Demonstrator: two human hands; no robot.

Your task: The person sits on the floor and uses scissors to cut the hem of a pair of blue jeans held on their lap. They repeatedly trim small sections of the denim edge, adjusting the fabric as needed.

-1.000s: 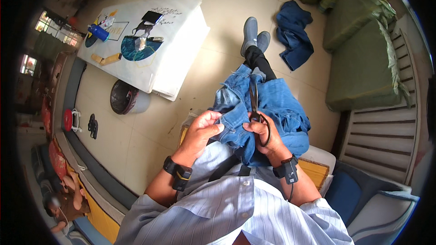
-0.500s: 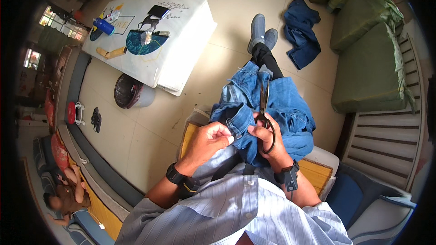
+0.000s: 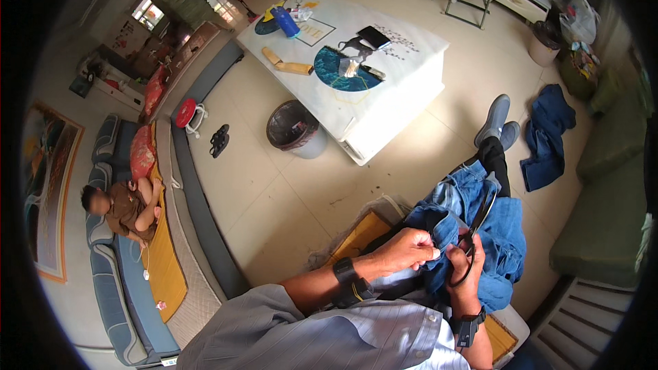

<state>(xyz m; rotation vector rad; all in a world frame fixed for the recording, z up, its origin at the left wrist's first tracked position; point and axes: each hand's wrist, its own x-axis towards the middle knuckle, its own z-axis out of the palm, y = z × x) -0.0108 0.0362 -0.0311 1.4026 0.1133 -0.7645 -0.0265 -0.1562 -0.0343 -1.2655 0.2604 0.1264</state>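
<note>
A pair of blue jeans (image 3: 504, 236) lies bunched across my lap, its folds hanging over my legs. My left hand (image 3: 404, 250) is closed, fingertips pinching the denim near a folded, stitched edge. Dark-handled scissors (image 3: 486, 207) are in my right hand (image 3: 466, 267), with fingers around the handles and the blades pointing away from me over the cloth. The blades look nearly closed. My right thumb rests by the denim, close to the left fingertips. Folds hide the lower part of the jeans and some of my right fingers.
Another piece of dark blue denim (image 3: 548, 133) lies on the floor beyond my feet. Ahead left stands a white table (image 3: 411, 48) with a blue bottle (image 3: 284, 22); a waste bin (image 3: 297, 130) is beside it. A person (image 3: 127, 212) sits on the sofa (image 3: 133, 281) at left.
The view has swung left, so the table, jeans and hands appear farther right. My left hand still pinches the denim, and the scissors stay in my right hand.
</note>
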